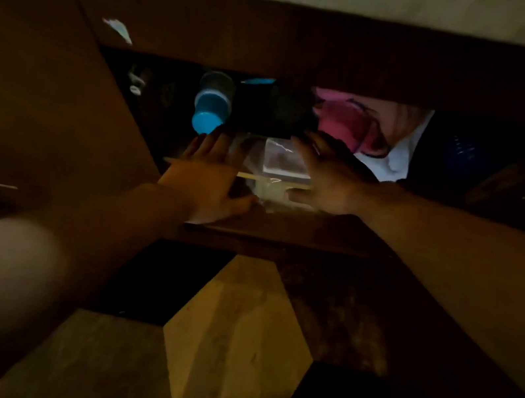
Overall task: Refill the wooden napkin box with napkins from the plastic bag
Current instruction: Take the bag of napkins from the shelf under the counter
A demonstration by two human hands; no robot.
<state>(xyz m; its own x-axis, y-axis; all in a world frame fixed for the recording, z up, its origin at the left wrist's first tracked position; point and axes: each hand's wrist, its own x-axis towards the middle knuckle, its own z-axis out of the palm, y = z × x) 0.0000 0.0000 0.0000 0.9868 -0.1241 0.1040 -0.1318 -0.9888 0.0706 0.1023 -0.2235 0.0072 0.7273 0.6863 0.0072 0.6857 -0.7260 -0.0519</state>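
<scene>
Hands are seen extended into a dim, open cabinet compartment, one at either side of a clear plastic bag. The left hand is laid flat with fingers spread against the bag's left side, its heel near the compartment's front edge. The right hand is spread over the bag's right side and top, thumb low towards the front. The two hands are held apart, with the bag between them; whether the bag is actually gripped or only touched cannot be told, since the picture is dark and blurred. A pale stack, possibly napkins, is seen through the plastic. The bag is placed at the front of the compartment, on its floor.

Behind the left hand, a bottle with a blue cap is noted lying on its side. A dark object is placed directly behind the bag. To the right of it, a pink item and a white item are observed. An open cabinet door is seen at the left.
</scene>
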